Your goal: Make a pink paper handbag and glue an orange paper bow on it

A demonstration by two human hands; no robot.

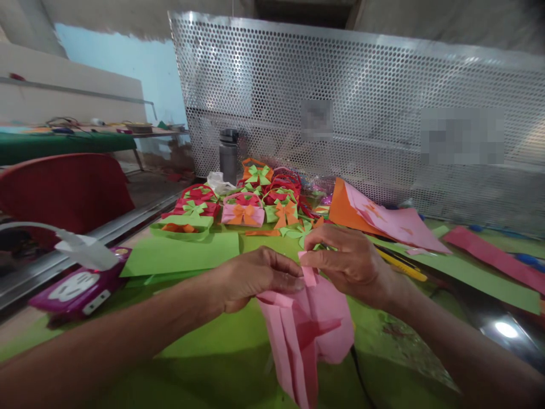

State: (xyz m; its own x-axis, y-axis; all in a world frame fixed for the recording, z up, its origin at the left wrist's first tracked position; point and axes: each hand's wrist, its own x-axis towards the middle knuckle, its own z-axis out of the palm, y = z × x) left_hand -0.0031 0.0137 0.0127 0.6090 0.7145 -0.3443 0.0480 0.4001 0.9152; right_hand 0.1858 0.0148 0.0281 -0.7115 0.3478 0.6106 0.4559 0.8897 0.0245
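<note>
Between my hands hangs a folded pink paper piece point(293, 335), partly shaped with pleats, above the green tabletop. My left hand point(261, 278) is closed, its thumb and fingers pinching the top edge of that pink paper. With thumb and forefinger together, my right hand point(344, 258) pinches a narrow pink paper strip point(310, 272) that stands at the same edge. The strip's lower end meets the larger piece; whether it is attached I cannot tell. Farther back sit small paper handbags with bows, among them a pink handbag with an orange bow point(243, 215).
Green paper sheets point(183, 253) and a purple power strip point(80, 287) with a white plug lie left. Orange and pink sheets point(383, 216) and a yellow cutter point(402, 266) lie right. A grey bottle point(229, 156) stands before a perforated metal panel point(340, 74).
</note>
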